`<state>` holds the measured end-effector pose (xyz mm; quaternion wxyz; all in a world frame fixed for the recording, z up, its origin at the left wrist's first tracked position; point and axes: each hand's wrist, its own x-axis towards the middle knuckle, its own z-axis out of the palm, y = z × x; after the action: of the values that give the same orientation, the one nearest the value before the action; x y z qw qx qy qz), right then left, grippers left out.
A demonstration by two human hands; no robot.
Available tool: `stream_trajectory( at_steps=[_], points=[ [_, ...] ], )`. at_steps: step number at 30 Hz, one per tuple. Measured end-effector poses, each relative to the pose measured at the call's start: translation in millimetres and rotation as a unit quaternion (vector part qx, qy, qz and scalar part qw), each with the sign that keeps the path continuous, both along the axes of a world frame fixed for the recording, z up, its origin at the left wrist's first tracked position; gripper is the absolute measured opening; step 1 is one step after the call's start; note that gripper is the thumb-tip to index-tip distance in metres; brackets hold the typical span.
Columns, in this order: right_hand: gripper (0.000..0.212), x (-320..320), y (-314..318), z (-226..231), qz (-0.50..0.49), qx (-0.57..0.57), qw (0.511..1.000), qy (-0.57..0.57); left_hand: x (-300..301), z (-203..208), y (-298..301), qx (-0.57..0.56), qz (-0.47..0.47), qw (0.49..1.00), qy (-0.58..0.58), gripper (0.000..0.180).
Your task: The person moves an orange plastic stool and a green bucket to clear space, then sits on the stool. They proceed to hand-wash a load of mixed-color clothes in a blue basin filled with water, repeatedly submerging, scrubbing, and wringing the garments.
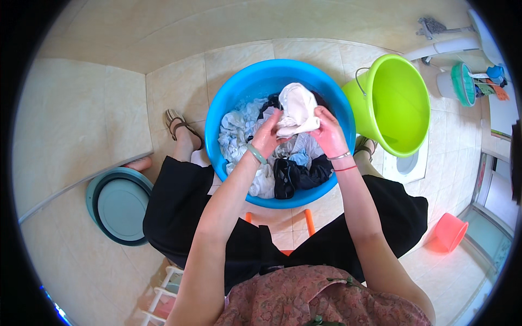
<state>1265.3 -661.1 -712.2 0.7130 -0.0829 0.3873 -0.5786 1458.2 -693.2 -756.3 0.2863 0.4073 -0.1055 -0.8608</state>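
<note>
A bunched white cloth (298, 106), its exact kind not clear, is held between my two hands above a large blue basin (217, 98). My left hand (267, 136) grips its lower left edge, fingers partly hidden behind it. On the right side, my right hand (329, 133) pinches the cloth's lower corner. Beneath them the basin holds water and soaked laundry: pale clothes (239, 127) on the left and a dark garment (293, 176) toward the near side. More dark fabric shows behind the held cloth.
A lime green bucket (399, 103) stands tilted in view at the basin's right. Past it are a squat toilet (408, 165) and a small pink bucket (450, 232). A grey-green collapsible basin (122, 209) leans at the left. A white rack (160, 293) is at lower left.
</note>
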Motion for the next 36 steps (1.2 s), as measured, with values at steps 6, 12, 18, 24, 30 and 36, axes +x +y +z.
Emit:
stream_trajectory(
  at_steps=[6, 12, 18, 24, 30, 36],
  points=[
    [0.027, -10, 40, -77, 0.066, 0.209, 0.906, 0.363, 12, -49, 22, -0.093, 0.095, 0.968, -0.214, 0.019],
    [0.055, 6, 37, -90, 0.167, 0.194, 0.808, 0.530, 38, -68, 43, -0.281, -0.044, 0.822, -0.494, 0.046],
    [0.039, 10, 23, -87, 0.193, 0.186, 0.716, 0.644, 27, -25, 55, -0.364, -0.105, 0.649, -0.660, 0.059],
    [0.014, 24, 40, -67, -0.034, 0.101, 0.975, 0.197, 33, -18, 46, -0.346, -0.083, 0.771, -0.528, 0.028],
    [0.020, 36, 20, -10, -0.032, 0.059, 0.992, 0.105, 11, -7, 24, -0.228, -0.025, 0.888, -0.399, 0.029],
    [0.029, 44, 13, 31, 0.152, -0.232, 0.776, 0.567, 7, 58, 10, -0.033, 0.031, 0.999, -0.007, 0.058]
  ],
)
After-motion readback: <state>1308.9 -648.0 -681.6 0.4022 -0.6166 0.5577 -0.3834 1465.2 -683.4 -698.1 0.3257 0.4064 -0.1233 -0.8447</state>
